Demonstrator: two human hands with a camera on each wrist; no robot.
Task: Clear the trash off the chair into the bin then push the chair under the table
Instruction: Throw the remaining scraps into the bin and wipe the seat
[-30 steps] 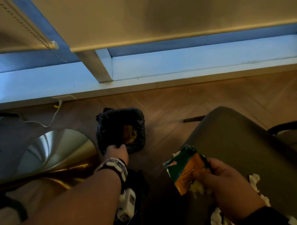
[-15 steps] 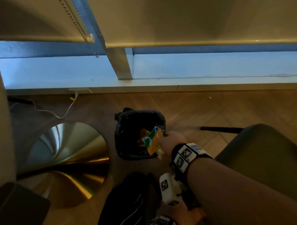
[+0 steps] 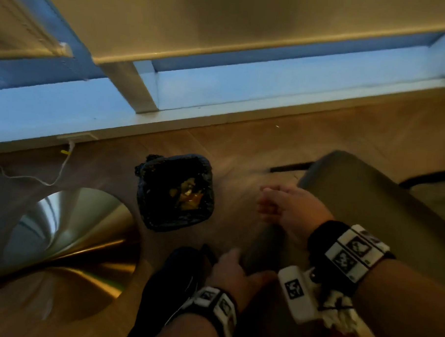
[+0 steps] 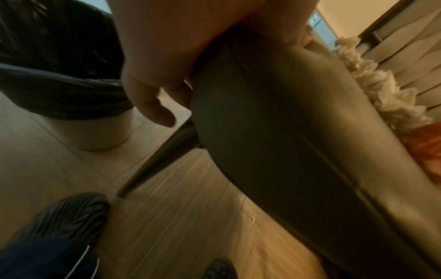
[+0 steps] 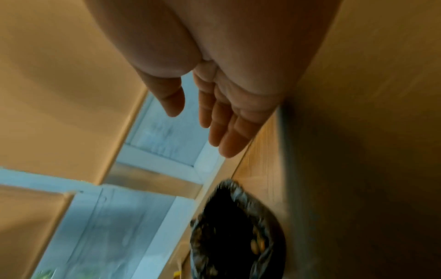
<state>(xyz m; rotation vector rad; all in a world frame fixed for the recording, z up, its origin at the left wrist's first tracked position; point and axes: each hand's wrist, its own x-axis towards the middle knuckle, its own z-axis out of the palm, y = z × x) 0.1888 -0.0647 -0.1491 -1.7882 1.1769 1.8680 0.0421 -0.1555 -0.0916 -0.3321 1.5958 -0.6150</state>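
The bin (image 3: 148,208) with its black liner stands on the floor and holds yellow and orange wrappers. Right of it is the grey chair (image 3: 373,200). My right hand (image 3: 268,203) hovers blurred between bin and chair; in the right wrist view the right hand (image 5: 198,122) has straight fingers and holds nothing. My left hand (image 3: 237,268) grips the chair seat's near edge; in the left wrist view the thumb (image 4: 157,113) hangs beside the seat (image 4: 286,141). Crumpled white tissue (image 4: 381,85) and an orange wrapper (image 4: 424,147) lie on the seat.
A round brass table base (image 3: 68,238) sits left of the bin, with a white cable (image 3: 60,169) running to a wall socket. My dark shoe (image 3: 170,280) is below the bin. A black chair leg (image 4: 162,154) angles to the wooden floor. A window sill runs along the back.
My right hand carried the green and orange wrapper to the bin, let it go and drew back empty toward the chair. My left hand left the bin's rim and took the chair's edge.
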